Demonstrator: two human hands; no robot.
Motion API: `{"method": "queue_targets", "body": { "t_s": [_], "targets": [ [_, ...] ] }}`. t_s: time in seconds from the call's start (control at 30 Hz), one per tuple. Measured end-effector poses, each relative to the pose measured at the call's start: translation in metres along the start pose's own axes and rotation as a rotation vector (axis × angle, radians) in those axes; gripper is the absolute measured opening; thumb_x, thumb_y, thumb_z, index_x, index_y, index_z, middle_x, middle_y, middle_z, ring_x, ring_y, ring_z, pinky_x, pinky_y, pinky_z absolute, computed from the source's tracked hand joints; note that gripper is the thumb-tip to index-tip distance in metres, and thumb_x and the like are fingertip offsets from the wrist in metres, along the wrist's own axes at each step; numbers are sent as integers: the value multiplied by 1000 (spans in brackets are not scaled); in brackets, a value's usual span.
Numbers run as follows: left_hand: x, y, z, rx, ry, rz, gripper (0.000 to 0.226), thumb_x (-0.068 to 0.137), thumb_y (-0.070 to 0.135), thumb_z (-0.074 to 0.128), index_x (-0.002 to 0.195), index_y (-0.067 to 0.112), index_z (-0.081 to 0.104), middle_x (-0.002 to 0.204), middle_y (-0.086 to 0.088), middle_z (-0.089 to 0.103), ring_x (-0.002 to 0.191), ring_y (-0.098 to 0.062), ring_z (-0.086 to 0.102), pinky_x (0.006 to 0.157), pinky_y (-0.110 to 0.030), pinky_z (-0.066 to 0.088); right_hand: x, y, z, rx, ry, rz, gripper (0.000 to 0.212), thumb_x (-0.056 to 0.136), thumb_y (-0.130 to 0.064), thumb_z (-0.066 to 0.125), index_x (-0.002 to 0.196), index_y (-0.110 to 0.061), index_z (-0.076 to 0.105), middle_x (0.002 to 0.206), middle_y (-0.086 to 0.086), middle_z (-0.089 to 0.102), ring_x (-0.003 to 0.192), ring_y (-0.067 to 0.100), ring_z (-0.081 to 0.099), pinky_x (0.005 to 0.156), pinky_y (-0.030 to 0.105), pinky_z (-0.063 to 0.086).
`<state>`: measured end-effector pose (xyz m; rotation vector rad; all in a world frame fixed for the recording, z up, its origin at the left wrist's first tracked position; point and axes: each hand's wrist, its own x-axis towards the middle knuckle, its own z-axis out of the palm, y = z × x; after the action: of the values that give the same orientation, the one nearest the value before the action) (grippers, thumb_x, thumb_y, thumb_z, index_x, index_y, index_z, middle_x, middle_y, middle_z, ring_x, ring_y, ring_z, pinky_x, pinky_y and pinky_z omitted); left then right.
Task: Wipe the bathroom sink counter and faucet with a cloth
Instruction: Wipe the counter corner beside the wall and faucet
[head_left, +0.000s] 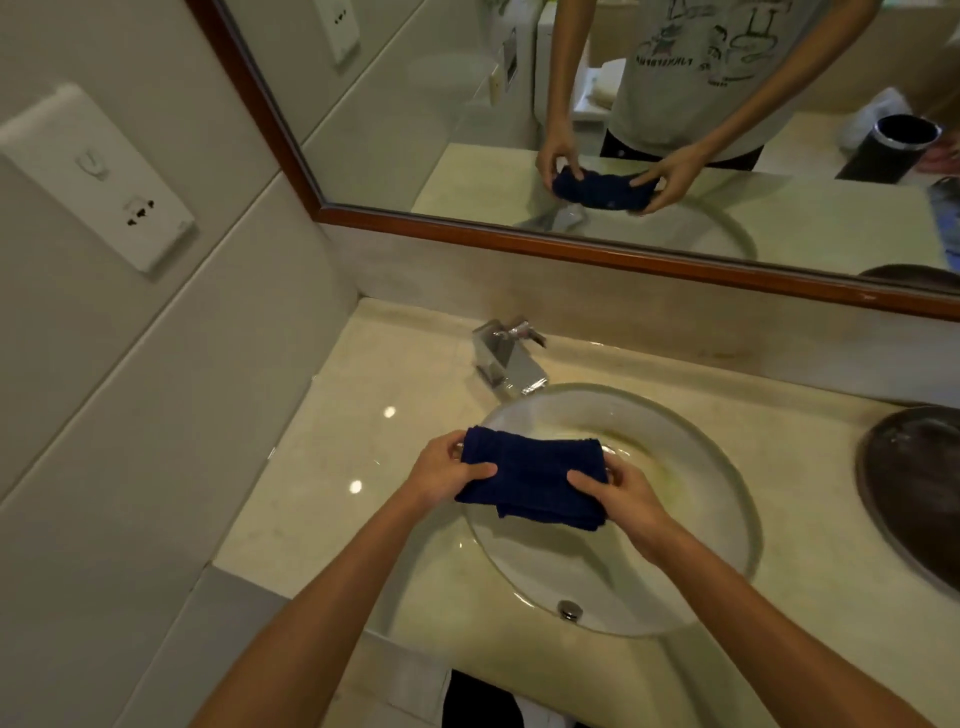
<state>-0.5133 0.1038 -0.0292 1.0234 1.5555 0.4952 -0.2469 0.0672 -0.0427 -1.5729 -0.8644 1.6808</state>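
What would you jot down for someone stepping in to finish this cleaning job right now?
Left hand: grips the left end of the folded dark blue cloth, thumb on top.
Right hand: grips the right end, fingers curled round it.
The cloth is held in the air over the glass basin, touching neither the counter nor the chrome faucet behind the basin.
Done: cloth picked up and folded; whether any wiping has happened cannot be told.
Left: wipe the counter around the basin, then the faucet.
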Motion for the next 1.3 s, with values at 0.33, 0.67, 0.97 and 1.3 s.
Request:
{"method": "queue_targets", "body": {
  "t_s": [0.33, 0.67, 0.97, 1.3],
  "targets": [
    [53, -4, -147, 110, 264, 112, 56, 86, 1, 76, 137, 13, 56, 117, 1, 64, 100, -11, 62, 67, -1, 47, 64, -44, 174, -64, 116, -70, 35, 87, -13, 80, 120, -17, 67, 109, 0, 76, 92, 11, 74, 76, 27, 62],
    [132, 64, -230, 445, 481, 219, 68, 89, 34, 75, 145, 9, 48, 144, -13, 53, 134, -30, 49, 108, -38, 41, 145, -165, 216, -552, 291, -240, 84, 81, -56, 77, 148, -15, 48, 129, 2, 64, 109, 19, 65, 97, 46, 56],
    [213, 36, -186, 719, 416, 486, 47, 102, 38, 54, 140, 11, 57, 138, -11, 55, 127, -29, 48, 105, -43, 43, 146, -138, 144, -1127, 390, -632, 33, 92, -32, 67, 119, -15, 70, 116, 4, 66, 108, 21, 54, 86, 42, 52],
    [281, 27, -214, 1215, 250, 569, 53, 99, 57, 48, 143, 27, 51, 143, -9, 49, 130, -37, 42, 100, -50, 37, 162, -109, 119, -1160, 264, -742, 41, 94, -38, 55, 128, -15, 63, 126, 10, 53, 112, 33, 56, 86, 46, 52]
  ]
}}
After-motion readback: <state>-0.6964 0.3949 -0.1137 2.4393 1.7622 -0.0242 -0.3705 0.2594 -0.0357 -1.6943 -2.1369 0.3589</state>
